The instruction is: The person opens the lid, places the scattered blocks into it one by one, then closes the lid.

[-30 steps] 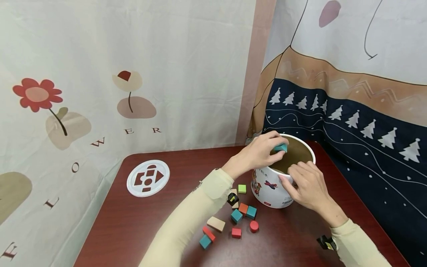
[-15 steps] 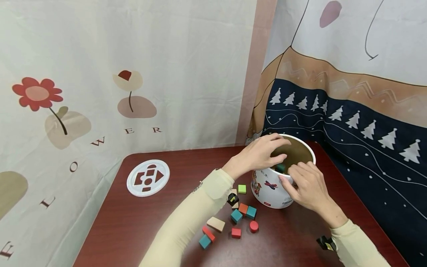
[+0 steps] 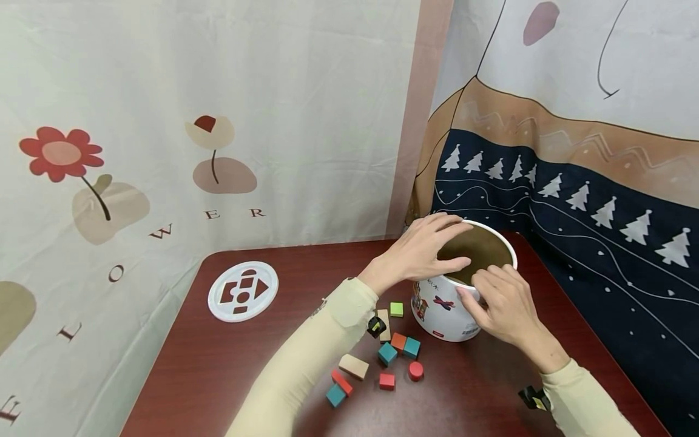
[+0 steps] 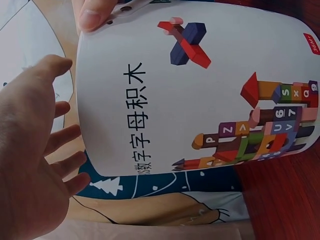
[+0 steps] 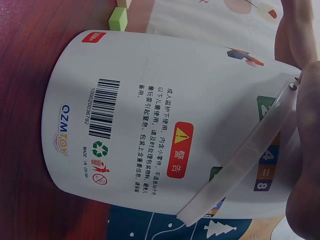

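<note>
A white toy-block bucket (image 3: 446, 312) stands upright on the table, its mouth uncovered. My left hand (image 3: 417, 250) hovers at the near-left side of the mouth, fingers spread and holding nothing. In the left wrist view, that hand (image 4: 30, 145) has its fingers extended beside the bucket's rim. With curled fingers over the rim and thumb outside, my right hand (image 3: 505, 303) grips the bucket's front right. The right wrist view shows the bucket's white handle (image 5: 240, 160) hanging down along the printed wall. The bottom of the bucket is hidden.
Several blocks lie left of and before the bucket, among them a green block (image 3: 396, 309), a teal cube (image 3: 388, 354), a red cylinder (image 3: 416, 371) and a beige block (image 3: 354, 366). A white lid with shaped holes (image 3: 258, 306) lies at the far left. Curtains hang behind.
The teal block that my left hand pinched over the mouth has dropped into the bucket. Its fingers have spread and the hand has shifted slightly left. My right hand has stayed on the rim.
</note>
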### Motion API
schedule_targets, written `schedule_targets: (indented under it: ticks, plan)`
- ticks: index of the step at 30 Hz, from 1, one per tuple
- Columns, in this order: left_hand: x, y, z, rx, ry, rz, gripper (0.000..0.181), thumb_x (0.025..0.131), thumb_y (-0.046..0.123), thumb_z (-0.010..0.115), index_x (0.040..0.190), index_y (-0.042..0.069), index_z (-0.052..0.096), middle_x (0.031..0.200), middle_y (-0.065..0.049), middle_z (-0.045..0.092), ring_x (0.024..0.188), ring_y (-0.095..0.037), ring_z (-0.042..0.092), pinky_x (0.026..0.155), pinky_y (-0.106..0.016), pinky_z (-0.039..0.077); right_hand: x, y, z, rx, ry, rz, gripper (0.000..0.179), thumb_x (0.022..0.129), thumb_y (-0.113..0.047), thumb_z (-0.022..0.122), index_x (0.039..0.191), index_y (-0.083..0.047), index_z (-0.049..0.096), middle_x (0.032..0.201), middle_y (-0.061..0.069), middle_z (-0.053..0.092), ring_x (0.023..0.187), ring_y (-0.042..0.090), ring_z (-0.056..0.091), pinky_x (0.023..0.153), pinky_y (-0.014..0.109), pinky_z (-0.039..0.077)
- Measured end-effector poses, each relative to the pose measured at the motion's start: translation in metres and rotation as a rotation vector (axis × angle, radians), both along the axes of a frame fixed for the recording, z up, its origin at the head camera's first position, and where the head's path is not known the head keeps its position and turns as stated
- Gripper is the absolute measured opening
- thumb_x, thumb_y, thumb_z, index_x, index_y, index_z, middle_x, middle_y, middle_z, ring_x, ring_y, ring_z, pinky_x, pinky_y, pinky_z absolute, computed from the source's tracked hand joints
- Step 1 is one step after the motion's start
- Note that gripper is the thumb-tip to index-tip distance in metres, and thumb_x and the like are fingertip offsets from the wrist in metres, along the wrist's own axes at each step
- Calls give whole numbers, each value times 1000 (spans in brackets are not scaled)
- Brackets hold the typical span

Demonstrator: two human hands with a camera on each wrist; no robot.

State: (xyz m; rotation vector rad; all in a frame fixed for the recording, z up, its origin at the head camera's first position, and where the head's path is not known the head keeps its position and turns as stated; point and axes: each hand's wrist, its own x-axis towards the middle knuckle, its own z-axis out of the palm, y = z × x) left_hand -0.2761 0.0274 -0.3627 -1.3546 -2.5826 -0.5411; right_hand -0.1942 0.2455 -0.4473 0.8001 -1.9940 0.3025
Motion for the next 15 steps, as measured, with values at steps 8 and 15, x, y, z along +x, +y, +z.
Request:
schedule_targets:
  ticks: [8,15]
  plan:
    - [0,-5,-3,-56,-60,34,81,105,61,70,175,30,43,185,-5,36,175,-35,30,140,-60,31,0,1,-1,2,3,1,55,115,-45,52,71,-12,48,64,-1,42,63,17,37,62,36,29]
    - [4,-19,-5,-37,-98,31,84,106,61,70,177,32,36,188,-4,29,177,-37,22,141,-64,26,-1,1,0,4,8,5,55,115,-45,52,72,-12,49,64,-1,42,63,18,38,62,36,29]
